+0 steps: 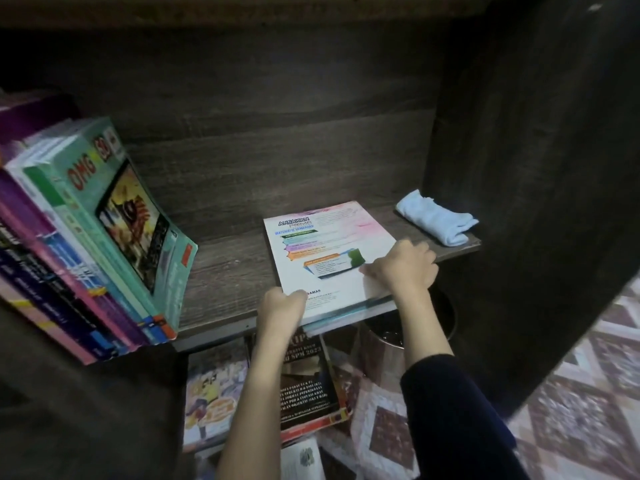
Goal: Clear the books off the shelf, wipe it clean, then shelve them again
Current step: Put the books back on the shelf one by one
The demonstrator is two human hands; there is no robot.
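A small stack of books (329, 251) lies flat on the shelf (225, 275), overhanging its front edge. The left hand (280, 306) and right hand (403, 268) both grasp it. More books (104, 220) lean at the left, and a folded cloth (436, 216) rests at the right. Others (304, 379) lie below, so reshelving looks partly done, though I cannot tell for sure.

You are looking into a dark wood-grain bookcase (277, 133), and dim light is falling on it. Its side panel (519, 168) is rising at the right, and a brighter patterned floor (588, 393) is showing near right.
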